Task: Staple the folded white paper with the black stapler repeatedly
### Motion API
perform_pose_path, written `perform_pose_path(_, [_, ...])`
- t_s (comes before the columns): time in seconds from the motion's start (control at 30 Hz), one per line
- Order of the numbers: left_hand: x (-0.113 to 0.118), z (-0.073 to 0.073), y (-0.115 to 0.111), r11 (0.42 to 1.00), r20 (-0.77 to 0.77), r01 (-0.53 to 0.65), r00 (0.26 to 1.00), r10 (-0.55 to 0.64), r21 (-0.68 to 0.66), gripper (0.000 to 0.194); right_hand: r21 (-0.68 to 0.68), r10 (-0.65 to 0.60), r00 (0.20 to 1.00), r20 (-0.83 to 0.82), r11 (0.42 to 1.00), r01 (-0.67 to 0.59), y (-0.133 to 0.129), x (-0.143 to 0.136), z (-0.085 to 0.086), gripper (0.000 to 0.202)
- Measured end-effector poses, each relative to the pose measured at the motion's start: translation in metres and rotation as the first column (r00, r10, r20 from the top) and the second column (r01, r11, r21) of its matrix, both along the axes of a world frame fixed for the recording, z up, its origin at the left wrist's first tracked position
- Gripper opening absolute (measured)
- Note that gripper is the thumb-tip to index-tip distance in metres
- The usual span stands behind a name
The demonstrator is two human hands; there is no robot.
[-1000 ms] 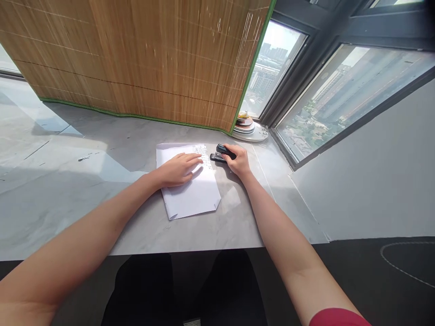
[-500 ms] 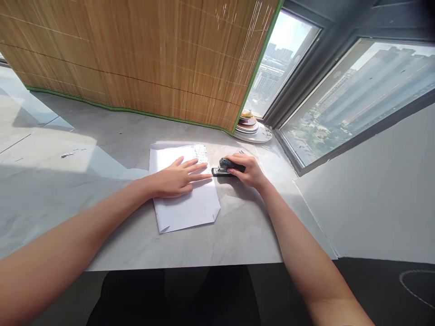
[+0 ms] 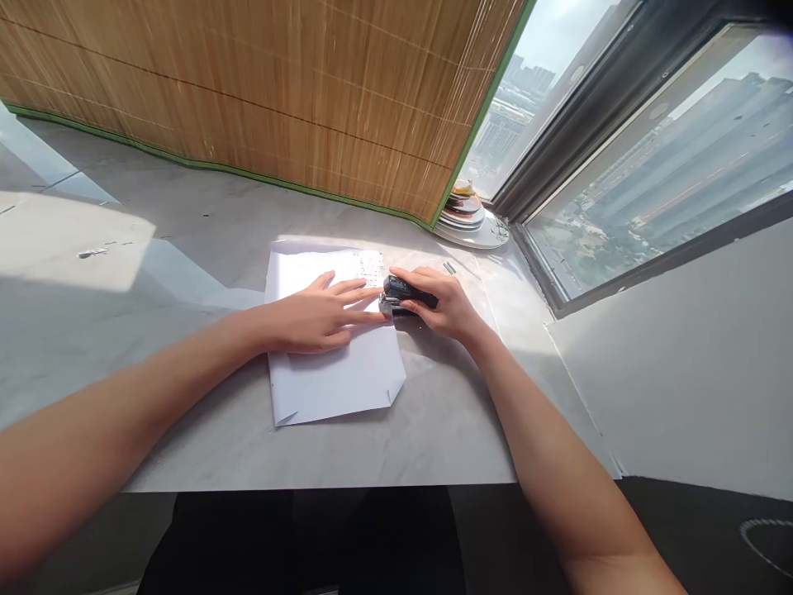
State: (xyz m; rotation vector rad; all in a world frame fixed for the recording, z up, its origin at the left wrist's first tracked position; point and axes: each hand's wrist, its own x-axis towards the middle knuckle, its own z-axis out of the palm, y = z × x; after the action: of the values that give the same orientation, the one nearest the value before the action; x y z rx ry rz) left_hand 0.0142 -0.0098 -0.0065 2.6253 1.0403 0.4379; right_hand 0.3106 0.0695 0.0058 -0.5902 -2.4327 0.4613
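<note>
White paper (image 3: 338,384) lies on the pale marbled table, its two near corners folded and some print showing near its far right corner. My left hand (image 3: 313,318) rests flat on the sheet with fingers spread, pointing right. A black stapler (image 3: 409,291) is gripped in my right hand (image 3: 449,306), thumb on the near side and fingers over the top. The stapler's front end is at the paper's right edge, between and beside my left fingertips. Whether its jaws are pressed together is hard to make out.
Staple strips (image 3: 449,268) lie beyond my right hand. Stacked plates (image 3: 467,219) stand in the far right corner by the window (image 3: 669,173). A bamboo blind (image 3: 260,99) hangs along the back. Small scraps (image 3: 92,253) lie at left, and a white wall (image 3: 687,372) rises at right.
My right hand has moved the stapler left, from just beside the paper onto its right edge. My left hand stays on the sheet. The camera view has shifted slightly.
</note>
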Motion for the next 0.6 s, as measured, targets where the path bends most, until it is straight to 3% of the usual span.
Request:
perform_pose_path(0.27, [-0.0018,0.0014,0.0023,1.000,0.042,0.025,0.999,-0.025,0.003,0.044,-0.008,0.013,1.000,-0.025,1.000,-0.013,-0.0001,0.0032,-0.0026,0.046])
perform_pose_path(0.43, [-0.0030,0.0059,0.0016,0.998,-0.102,0.064,0.993,-0.062,0.012,0.051,0.025,0.002,1.000,-0.008,1.000,-0.001,-0.0023,0.0016,-0.0015,0.047])
perform_pose_path(0.6, [-0.0046,0.0059,0.0023,0.998,-0.140,0.069,0.988,-0.067,0.012,0.053,0.041,-0.016,0.999,0.045,0.999,0.014,-0.0050,0.0000,0.0005,0.048])
